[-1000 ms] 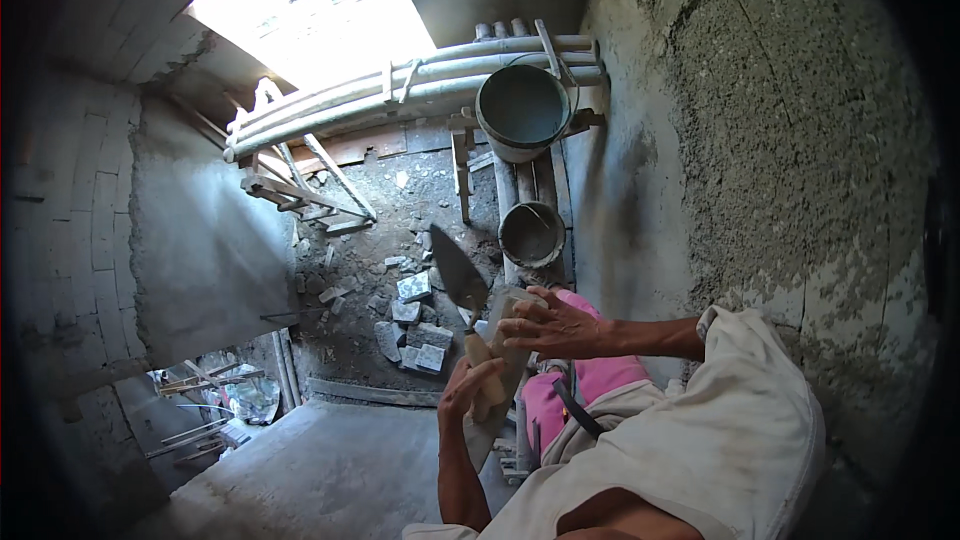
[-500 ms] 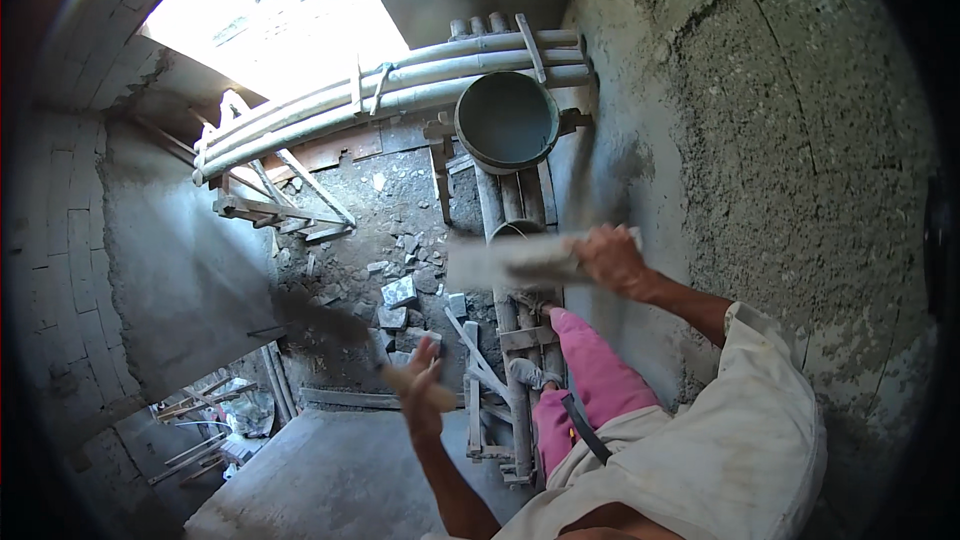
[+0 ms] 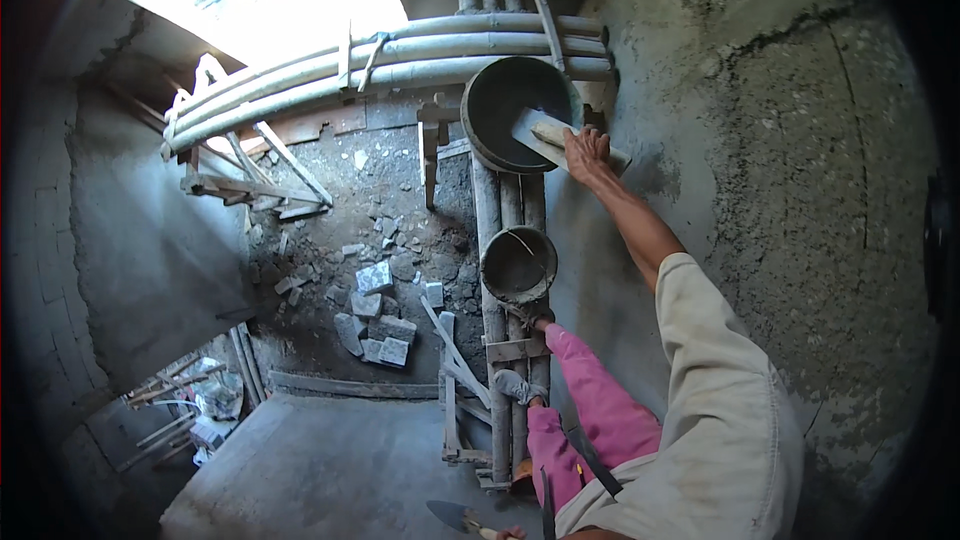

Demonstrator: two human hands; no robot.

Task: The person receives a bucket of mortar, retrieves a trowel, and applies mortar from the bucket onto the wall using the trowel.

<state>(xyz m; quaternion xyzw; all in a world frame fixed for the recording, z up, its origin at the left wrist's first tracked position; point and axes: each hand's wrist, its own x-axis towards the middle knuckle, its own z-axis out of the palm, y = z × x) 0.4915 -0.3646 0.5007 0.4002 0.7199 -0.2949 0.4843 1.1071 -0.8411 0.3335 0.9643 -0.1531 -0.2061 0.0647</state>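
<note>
My right hand (image 3: 592, 155) reaches far out, closed round the handle of a long flat plastering float (image 3: 532, 132). The float's front end lies over the mouth of a large round bucket (image 3: 470, 130), tilted at its right rim; whether it touches the grey contents cannot be told. At the lower edge, my left hand (image 3: 513, 533) is mostly cut off, with its fingers round the handle of a pointed trowel (image 3: 452, 514). A smaller bucket (image 3: 519, 290) with a wire handle stands between my feet and the large one.
I stand on a narrow scaffold of bamboo poles (image 3: 488, 230) along the rough plastered wall (image 3: 780, 180) at my right. More poles (image 3: 400, 55) cross at the far end. Broken blocks (image 3: 375, 277) and rubble lie below on the left, beyond a smooth grey slab (image 3: 330, 470).
My right hand has carried the float away from me, up to the large bucket. My left hand has drawn back to the lower edge with the trowel. The view has shifted slightly.
</note>
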